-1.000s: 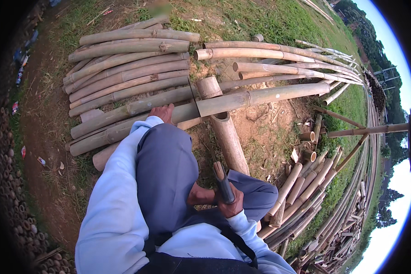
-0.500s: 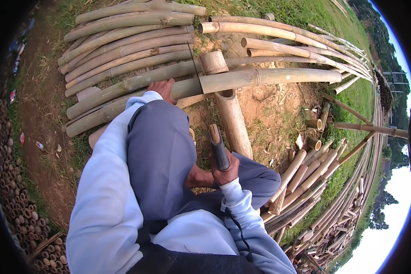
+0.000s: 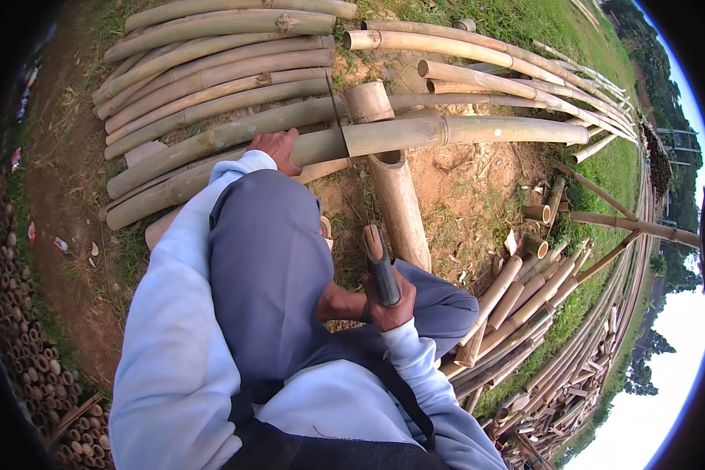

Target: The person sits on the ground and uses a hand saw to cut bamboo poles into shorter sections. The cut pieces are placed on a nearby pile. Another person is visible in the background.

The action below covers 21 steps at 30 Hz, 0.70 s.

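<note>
A long, thick bamboo pole [image 3: 462,131] lies crosswise in front of me, resting over a shorter bamboo piece [image 3: 399,211] on the ground. My left hand [image 3: 276,149] is closed over the pole, left of the saw. Low in front of my body, my right hand [image 3: 392,304] grips the handle of a hand saw [image 3: 381,270], a dark sleeve with pale wood at its tip. Its thin dark blade [image 3: 337,111] crosses the pole between my left hand and the bamboo support. How deep the blade sits cannot be made out.
Several bamboo poles [image 3: 235,78] lie side by side at the far left, and more poles [image 3: 478,56] at the far right. Cut bamboo pieces [image 3: 517,305] are heaped to my right. Stacked bamboo rings [image 3: 43,376] line the left edge. My bent knee [image 3: 266,227] rises beside the pole.
My right hand has drawn the saw handle slightly toward me and to the right. My left hand stays on the pole. The view has shifted a little.
</note>
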{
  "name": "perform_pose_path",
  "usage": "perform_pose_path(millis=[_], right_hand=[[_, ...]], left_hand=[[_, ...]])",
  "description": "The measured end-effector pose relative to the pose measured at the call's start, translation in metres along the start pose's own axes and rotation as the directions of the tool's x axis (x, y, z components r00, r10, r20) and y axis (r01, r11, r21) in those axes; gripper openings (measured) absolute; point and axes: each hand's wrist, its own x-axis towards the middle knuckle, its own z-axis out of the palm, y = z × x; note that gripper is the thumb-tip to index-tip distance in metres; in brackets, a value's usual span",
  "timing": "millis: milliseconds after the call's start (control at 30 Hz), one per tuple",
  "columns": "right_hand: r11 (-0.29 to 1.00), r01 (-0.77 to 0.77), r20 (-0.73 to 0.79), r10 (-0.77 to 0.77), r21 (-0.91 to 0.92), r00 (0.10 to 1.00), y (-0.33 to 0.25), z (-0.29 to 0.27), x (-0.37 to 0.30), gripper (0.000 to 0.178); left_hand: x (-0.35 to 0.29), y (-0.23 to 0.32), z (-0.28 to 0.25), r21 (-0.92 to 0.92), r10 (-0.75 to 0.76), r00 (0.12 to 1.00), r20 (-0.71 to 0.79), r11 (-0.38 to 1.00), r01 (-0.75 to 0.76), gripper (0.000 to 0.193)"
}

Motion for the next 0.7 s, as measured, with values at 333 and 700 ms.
perform_pose_path(millis=[333, 700], right_hand=[[0.993, 0.083, -0.017, -0.084, -0.087, 0.996, 0.027, 0.021, 0.046, 0.013], [0.996, -0.055, 0.025, 0.056, -0.065, 0.998, -0.01, -0.032, -0.069, 0.025]], left_hand=[[0.004, 0.012, 0.003, -0.02, 0.013, 1.0, 0.01, 1.0, -0.012, 0.072], [-0.002, -0.002, 0.006, -0.008, -0.013, 1.0, 0.026, 1.0, 0.013, 0.074]])
